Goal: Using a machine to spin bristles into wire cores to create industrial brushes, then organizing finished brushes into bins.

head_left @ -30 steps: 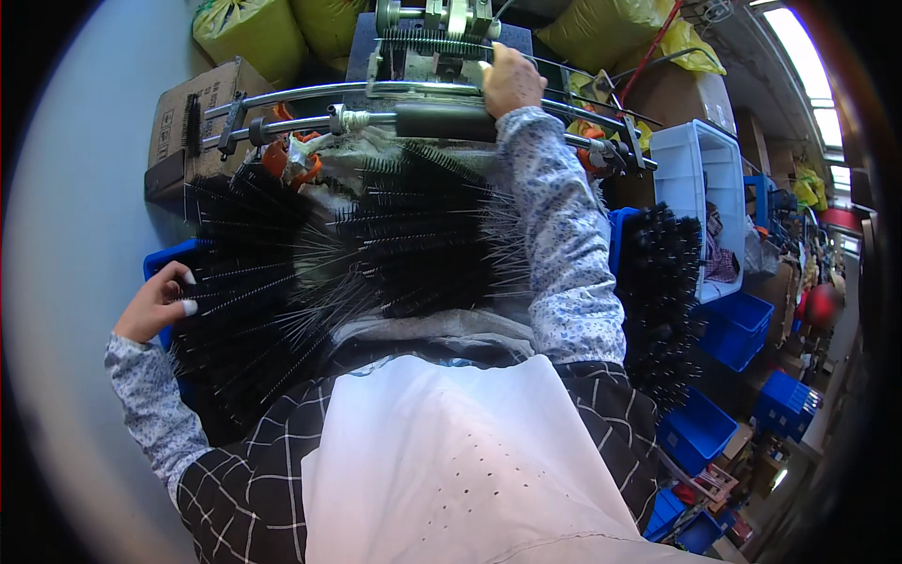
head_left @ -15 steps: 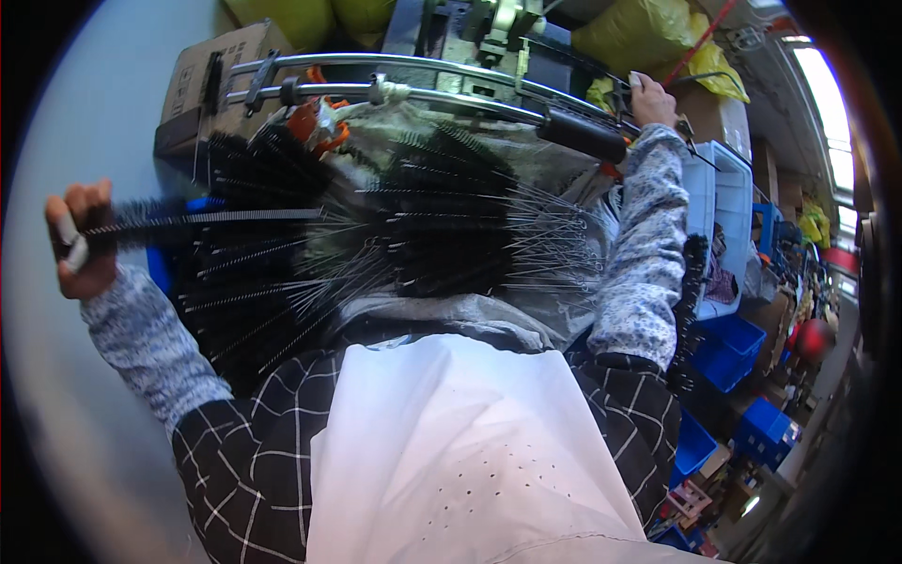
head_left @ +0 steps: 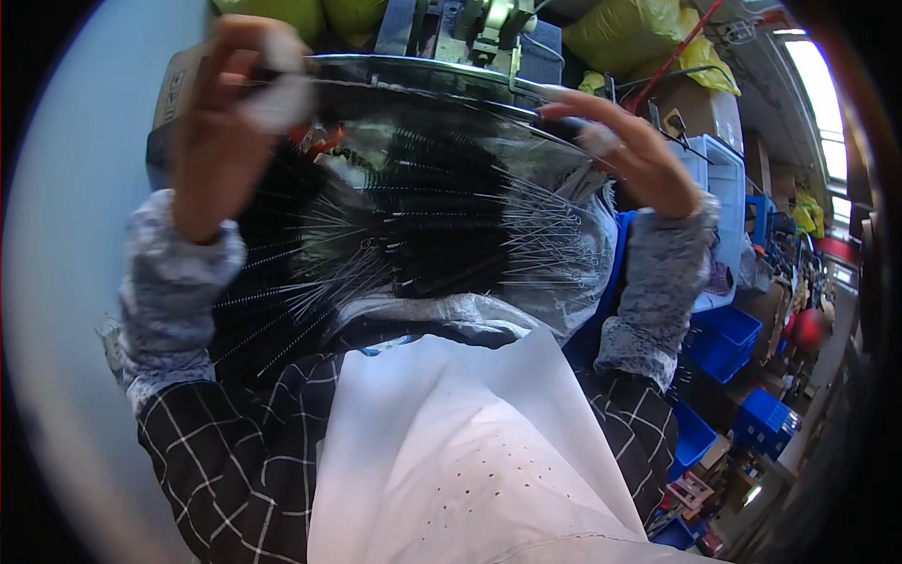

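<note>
My left hand (head_left: 230, 122) is raised at the left end of the metal rods (head_left: 423, 64), smeared by motion, with a white wrap on a finger. Its fingers curl round one end of a dark wire brush (head_left: 362, 94), which stretches blurred along the rods. At the rods' right end, my right hand (head_left: 639, 150) reaches leftward with fingers and thumb closing round something dark that I cannot make out. Below lie bundles of black twisted-wire brushes (head_left: 446, 216), their bare wire ends (head_left: 550, 235) fanned out on pale sacking (head_left: 587, 291).
A dark machine (head_left: 489, 33) stands behind the rods. Yellow sacks (head_left: 625, 38) lie at the far right and a cardboard box (head_left: 177, 89) at the left. White crates (head_left: 723, 207) and blue bins (head_left: 723, 343) stand to the right. A pale wall (head_left: 85, 254) is close on my left.
My left hand has risen from the far left to the rods, bringing the brush over them. My right hand has come leftward and nearer from the rods' far right end.
</note>
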Demonstrator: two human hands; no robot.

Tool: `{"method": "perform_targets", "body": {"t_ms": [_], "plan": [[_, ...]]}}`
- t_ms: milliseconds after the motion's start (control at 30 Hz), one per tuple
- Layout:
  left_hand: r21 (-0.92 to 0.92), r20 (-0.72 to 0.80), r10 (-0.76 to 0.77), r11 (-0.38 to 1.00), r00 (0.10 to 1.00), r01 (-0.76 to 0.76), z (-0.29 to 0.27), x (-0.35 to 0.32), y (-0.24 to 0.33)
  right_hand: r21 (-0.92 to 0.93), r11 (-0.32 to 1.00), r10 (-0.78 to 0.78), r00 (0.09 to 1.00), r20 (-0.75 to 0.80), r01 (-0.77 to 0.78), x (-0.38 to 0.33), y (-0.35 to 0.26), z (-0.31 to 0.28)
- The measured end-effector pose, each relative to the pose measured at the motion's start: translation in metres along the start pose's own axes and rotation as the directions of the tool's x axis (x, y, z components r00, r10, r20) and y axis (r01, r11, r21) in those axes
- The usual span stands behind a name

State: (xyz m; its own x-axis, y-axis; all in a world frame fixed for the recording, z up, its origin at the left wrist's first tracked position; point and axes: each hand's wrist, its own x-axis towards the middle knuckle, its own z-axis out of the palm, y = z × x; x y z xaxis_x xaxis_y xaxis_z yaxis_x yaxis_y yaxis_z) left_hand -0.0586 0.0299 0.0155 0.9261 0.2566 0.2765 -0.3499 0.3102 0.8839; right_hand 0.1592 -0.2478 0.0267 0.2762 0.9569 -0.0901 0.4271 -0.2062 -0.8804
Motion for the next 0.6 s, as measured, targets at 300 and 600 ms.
{"method": "perform_targets", "body": {"t_ms": [300, 600], "plan": [[0.873, 0.000, -0.623, 0.382, 0.782, 0.304, -0.012, -0.034, 0.025, -0.514, 0.843, -0.106, 0.888, -0.447, -0.158, 0.032, 0.038, 0.032], [0.855, -0.455, -0.804, -0.273, 0.383, 0.441, -0.047, -0.105, 0.033, -0.674, 0.434, -0.011, 0.744, -0.668, -0.598, 0.044, 0.131, -0.003]]}}
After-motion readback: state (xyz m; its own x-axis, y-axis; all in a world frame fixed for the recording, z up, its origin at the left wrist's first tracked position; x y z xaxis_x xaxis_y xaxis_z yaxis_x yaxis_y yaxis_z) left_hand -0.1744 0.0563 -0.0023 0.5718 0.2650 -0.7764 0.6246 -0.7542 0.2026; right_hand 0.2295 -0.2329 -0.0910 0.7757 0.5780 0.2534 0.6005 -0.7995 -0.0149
